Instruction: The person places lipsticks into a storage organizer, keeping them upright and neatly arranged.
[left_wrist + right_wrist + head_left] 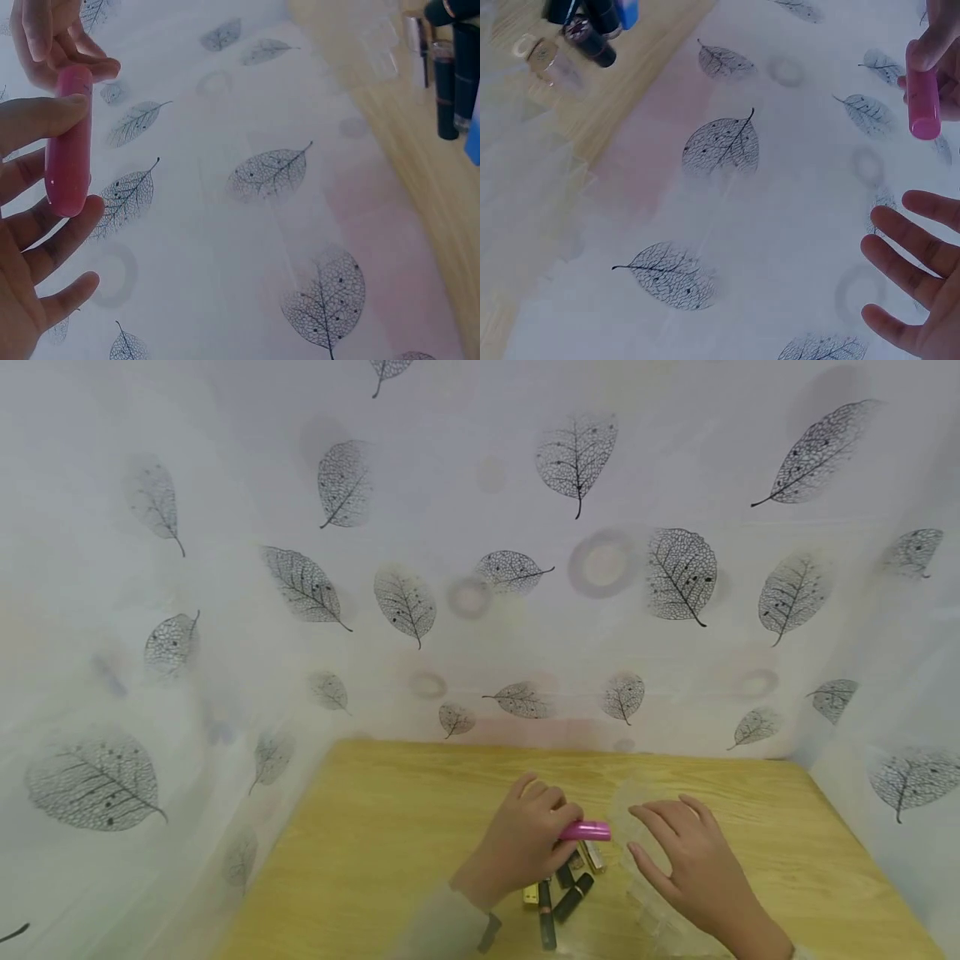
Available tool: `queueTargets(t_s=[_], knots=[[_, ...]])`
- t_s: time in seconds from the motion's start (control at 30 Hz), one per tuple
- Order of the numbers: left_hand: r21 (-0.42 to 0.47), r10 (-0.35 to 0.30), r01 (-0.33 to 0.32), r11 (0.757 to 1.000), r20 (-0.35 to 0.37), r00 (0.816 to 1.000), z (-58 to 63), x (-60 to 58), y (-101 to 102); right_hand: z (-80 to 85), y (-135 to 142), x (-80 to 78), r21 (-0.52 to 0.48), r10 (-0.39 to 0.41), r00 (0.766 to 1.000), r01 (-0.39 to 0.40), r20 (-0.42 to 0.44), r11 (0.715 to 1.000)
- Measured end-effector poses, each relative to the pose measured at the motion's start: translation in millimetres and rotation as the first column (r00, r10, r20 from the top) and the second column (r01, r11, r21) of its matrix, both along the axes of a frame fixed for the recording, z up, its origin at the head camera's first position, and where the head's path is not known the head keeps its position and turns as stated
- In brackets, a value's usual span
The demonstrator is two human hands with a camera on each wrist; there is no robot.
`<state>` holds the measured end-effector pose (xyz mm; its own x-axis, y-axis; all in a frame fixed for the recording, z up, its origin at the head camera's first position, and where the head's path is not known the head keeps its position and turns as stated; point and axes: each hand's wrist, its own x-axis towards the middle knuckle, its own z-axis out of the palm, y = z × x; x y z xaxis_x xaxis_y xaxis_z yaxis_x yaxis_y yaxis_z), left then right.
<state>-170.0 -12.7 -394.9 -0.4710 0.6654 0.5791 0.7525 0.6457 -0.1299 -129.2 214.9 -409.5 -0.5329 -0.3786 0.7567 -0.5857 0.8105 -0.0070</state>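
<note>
My left hand pinches a pink lipstick tube between thumb and fingers, its free end pointing right. In the left wrist view the tube shows as a smooth cylinder with a rounded near end. My right hand is held close to the tube's free end, fingers spread and nothing between them. Its open fingers also show in the right wrist view, below the pink tube. Under the left hand lie several cosmetic tubes, among them a black tube and a slim dark one.
A clear plastic organizer stands on the wooden table, partly behind the right hand. A small yellow item and a clear tube lie among the dark tubes. Leaf-printed sheeting encloses the table's back and sides.
</note>
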Motion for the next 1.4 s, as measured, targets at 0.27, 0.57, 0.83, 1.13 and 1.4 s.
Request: queueTargets(t_s=[0.27,0.57,0.83,1.13,1.4], knots=[[0.02,-0.018,0.019,1.0,-0.023,1.0,2.8,3.3,2.1,-0.3,-20.8,-6.5,0.066,0.045,0.999,-0.045,0.011,0.997],[0.005,-0.024,0.024,1.0,-0.031,0.999,5.7,6.0,2.1,-1.8,-28.0,-7.8,0.102,0.075,0.997,-0.075,0.006,0.992],[0.02,-0.027,0.027,0.999,-0.023,0.999,6.0,5.9,1.8,-1.7,-29.6,-7.5,0.09,0.12,0.993,-0.118,-0.011,0.989],[0.298,-0.033,-0.015,0.954,0.156,0.987,-8.6,4.4,-1.8,-4.2,-29.5,-5.6,-0.009,0.102,0.993,-0.103,-0.056,0.995],[0.641,-0.264,-0.263,0.721,0.605,0.751,-26.9,15.9,12.8,-8.7,-33.6,-6.5,-0.108,0.035,0.989,-0.051,-0.147,0.993]])
